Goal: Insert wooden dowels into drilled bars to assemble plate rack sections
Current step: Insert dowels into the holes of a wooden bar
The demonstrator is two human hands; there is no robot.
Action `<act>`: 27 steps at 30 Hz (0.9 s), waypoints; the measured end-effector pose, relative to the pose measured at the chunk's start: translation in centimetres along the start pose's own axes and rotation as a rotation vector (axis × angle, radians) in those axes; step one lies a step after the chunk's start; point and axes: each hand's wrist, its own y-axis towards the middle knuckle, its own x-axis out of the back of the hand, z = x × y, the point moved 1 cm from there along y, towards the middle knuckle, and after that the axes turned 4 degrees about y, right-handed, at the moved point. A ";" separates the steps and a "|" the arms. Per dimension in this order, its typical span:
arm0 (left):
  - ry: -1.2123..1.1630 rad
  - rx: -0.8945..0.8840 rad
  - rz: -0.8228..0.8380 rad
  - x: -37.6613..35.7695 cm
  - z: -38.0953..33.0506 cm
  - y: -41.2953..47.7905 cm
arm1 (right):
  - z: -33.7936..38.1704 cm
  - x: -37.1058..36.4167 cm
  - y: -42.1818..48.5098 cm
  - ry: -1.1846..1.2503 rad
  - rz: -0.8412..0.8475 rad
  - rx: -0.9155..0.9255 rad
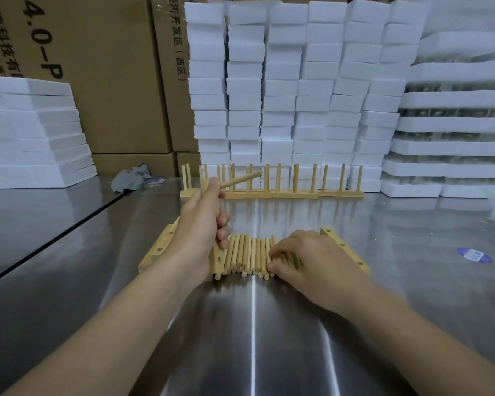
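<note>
Two hands | left hand (pixel 203 221) fingers grip dowel (pixel 240 178) | right hand (pixel 306 258) covers dowel pile (pixel 246 252), grip unclear

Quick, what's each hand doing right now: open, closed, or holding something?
Left hand: closed around one dowel, raised.
Right hand: resting on the dowel pile; cannot tell if it grips one.

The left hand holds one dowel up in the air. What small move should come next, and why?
Probably lower the dowel in the left hand and set its end into the empty hole of the drilled bar beside that hand. The dowel is in no hole yet, the bar shows an open hole, and the right hand rests on the loose dowels.
</note>
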 end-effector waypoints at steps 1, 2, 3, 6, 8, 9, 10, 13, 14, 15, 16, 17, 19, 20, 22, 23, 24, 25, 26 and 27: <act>-0.020 0.026 0.001 0.1 0.1 0.1 | 0.0 0.0 0.0 0.003 0.013 0.003; -0.038 0.049 -0.003 0.2 0.2 0.2 | -0.1 0.1 0.0 0.005 0.029 0.006; -0.052 0.069 -0.008 0.2 0.3 0.3 | -0.2 0.2 0.0 0.003 0.042 0.011; -0.082 0.120 -0.019 0.4 0.4 0.6 | -0.2 0.6 0.0 -0.025 0.054 0.028; -0.107 0.156 -0.019 0.4 0.5 0.7 | 0.0 0.8 -0.1 -0.031 0.029 0.034; -0.123 0.175 -0.019 0.4 0.5 0.7 | 0.1 1.0 -0.1 -0.024 0.010 0.033; -0.141 0.196 -0.018 0.3 0.5 0.7 | 0.2 1.1 -0.2 -0.013 -0.017 0.028; -0.218 0.264 -0.022 0.3 0.4 0.6 | 0.5 1.9 -0.3 0.014 -0.160 -0.001; -0.247 0.285 -0.025 0.2 0.3 0.6 | 0.6 2.2 -0.3 0.046 -0.232 -0.016; -0.273 0.302 -0.028 0.3 0.4 0.6 | 0.7 2.5 -0.3 0.108 -0.309 -0.037; -0.293 0.313 -0.032 0.3 0.4 0.5 | 0.6 2.9 -0.3 0.207 -0.383 -0.064; -0.304 0.315 -0.036 0.2 0.4 0.5 | 0.6 3.1 -0.3 0.346 -0.443 -0.094; -0.296 0.292 -0.042 0.1 0.6 0.4 | 0.6 3.6 -0.2 0.668 -0.500 -0.133; -0.290 0.276 -0.038 0.0 0.7 0.3 | 0.7 3.8 -0.2 0.808 -0.502 -0.137; -0.314 0.264 -0.006 -0.3 0.6 0.1 | 1.0 3.9 -0.3 1.002 -0.491 -0.149; -0.343 0.267 0.016 -0.5 0.5 0.0 | 1.1 3.9 -0.3 1.054 -0.484 -0.155; -0.376 0.271 0.036 -0.7 0.4 -0.2 | 1.3 3.9 -0.3 1.085 -0.477 -0.159; -0.412 0.275 0.052 -0.9 0.3 -0.3 | 1.3 3.9 -0.3 1.100 -0.472 -0.160; -0.448 0.278 0.062 -1.1 0.1 -0.5 | 1.4 3.8 -0.3 1.104 -0.468 -0.159; -0.477 0.278 0.064 -1.2 0.0 -0.6 | 1.4 3.8 -0.2 1.102 -0.465 -0.156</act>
